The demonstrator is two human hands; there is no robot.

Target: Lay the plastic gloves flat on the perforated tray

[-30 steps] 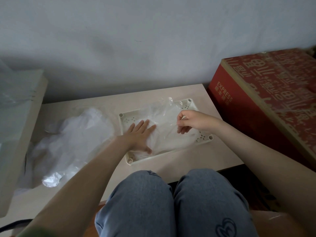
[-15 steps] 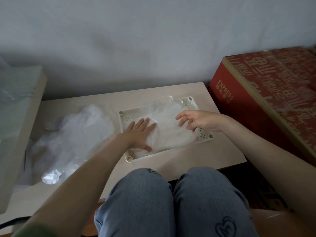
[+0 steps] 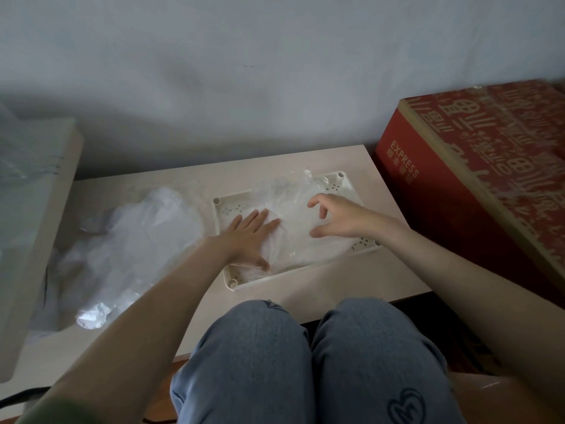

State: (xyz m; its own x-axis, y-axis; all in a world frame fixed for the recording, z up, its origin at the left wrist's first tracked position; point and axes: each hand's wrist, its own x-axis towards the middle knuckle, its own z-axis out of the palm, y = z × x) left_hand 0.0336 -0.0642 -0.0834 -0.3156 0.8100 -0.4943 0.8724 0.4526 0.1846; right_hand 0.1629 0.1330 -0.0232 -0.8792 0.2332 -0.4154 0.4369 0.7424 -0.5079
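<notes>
Entry: flattening step, one glove on the tray.

- Tray (image 3: 222, 209): sits on the right half of the table (image 3: 342, 286), near its right edge.
- Glove (image 3: 299, 243): clear film spread over most of the tray. Its far edge is rucked up toward the tray's back right corner.
- Left hand (image 3: 249, 240): your palm is down and fingers straight, pressing the glove at the tray's left end. It grasps nothing.
- Right hand (image 3: 339, 220): it is over the glove's right part, fingers spread and loosely bent, holding nothing. Whether the fingertips touch the film, you cannot tell.
- Pile (image 3: 131, 249): more gloves, on the table's left half, just beside the tray.

Next move, as judged: keep your left hand as anchor, sweep the right outward to the back right corner, press the ruck down, then fetch from the pile.
</notes>
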